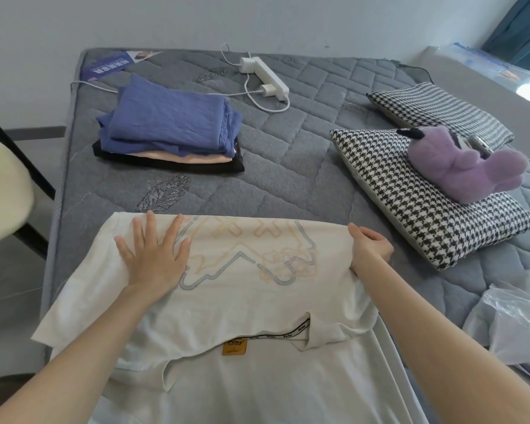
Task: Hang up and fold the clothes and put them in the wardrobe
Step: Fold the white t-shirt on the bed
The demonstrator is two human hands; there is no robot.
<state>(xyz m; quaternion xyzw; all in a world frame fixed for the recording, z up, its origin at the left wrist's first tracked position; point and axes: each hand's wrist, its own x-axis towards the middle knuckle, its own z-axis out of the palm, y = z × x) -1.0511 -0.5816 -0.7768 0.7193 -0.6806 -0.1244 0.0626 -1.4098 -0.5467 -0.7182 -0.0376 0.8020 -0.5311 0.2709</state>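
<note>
A cream chair seat [0, 185] is showing at the left edge. On the grey mattress [288, 148], a stack of folded clothes [169, 130], blue on top, is sitting at the far left. The left hand [155, 255] is pressing flat, fingers straight and spread, on the left part of the white shirt [242, 301]. The shirt is lying across the near edge of the mattress, collar label nearest the person. A power strip [263, 76] with cables is lying at the far middle. The right hand [369, 249] is gripping the shirt's right edge, fingers curled round the fabric. Further right, two houndstooth pillows [426, 209] are lying, the nearer one carrying a purple plush toy [465, 163]. A clear plastic bag [508, 325] is lying near right.
</note>
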